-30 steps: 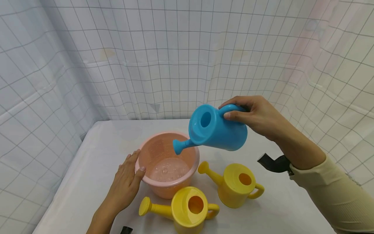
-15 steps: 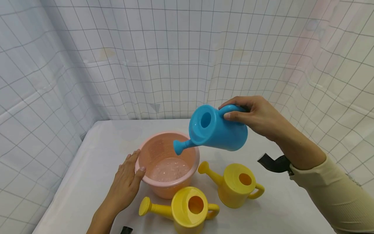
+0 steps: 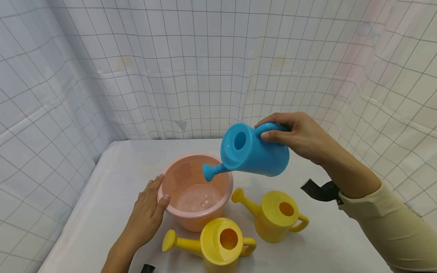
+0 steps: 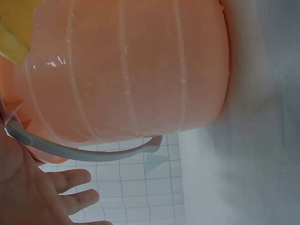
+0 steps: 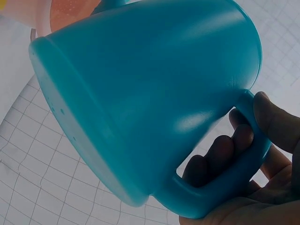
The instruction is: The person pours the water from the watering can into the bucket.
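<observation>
My right hand [image 3: 300,134] grips a blue watering can [image 3: 263,157] by its handle, fingers wrapped through the loop in the right wrist view. The can is tilted left, its spout [image 3: 212,171] hanging over the mouth of a pink bucket [image 3: 196,214]. Rippling water with bubbles [image 3: 201,199] lies in the bottom of the bucket. Against the bucket's left rim rests my left hand [image 3: 148,212], fingers extended and thumb at the edge. From the left wrist view, the bucket's grey carrying handle [image 4: 93,154] hangs down its side near that palm.
Two yellow watering cans stand upright on the white-covered table [image 3: 109,197]: the nearer can [image 3: 220,246] just in front of the bucket, the other can [image 3: 274,216] to its right. A white sheet with a grid pattern [image 3: 191,76] hangs behind and on both sides.
The bubbles and ripples on the water in the bucket have shifted. Both hands and the blue watering can hold almost the same position.
</observation>
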`<state>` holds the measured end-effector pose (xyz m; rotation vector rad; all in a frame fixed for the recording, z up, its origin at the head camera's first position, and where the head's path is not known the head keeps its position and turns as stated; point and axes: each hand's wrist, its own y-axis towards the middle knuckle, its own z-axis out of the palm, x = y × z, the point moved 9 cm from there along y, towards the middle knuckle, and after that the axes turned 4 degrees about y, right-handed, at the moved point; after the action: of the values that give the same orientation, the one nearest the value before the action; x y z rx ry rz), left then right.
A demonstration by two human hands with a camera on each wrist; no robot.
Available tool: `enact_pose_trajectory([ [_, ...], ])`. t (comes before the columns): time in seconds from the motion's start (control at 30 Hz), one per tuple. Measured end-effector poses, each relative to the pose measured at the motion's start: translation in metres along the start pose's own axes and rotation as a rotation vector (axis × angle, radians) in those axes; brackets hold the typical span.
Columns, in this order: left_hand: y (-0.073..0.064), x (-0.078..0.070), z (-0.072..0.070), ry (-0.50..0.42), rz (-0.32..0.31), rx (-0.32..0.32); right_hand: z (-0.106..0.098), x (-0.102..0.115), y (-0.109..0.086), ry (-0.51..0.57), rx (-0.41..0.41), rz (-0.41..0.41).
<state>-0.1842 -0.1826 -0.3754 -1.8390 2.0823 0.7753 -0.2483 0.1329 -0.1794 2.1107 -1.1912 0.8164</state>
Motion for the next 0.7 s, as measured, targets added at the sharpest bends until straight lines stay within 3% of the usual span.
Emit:
enact_pose_trajectory([
  [0.7,-0.0003,-0.0016,-0.0012,0.005,0.002,-0.011,0.0014,-0.0001,0.0001,-0.022,0.013,0.019],
])
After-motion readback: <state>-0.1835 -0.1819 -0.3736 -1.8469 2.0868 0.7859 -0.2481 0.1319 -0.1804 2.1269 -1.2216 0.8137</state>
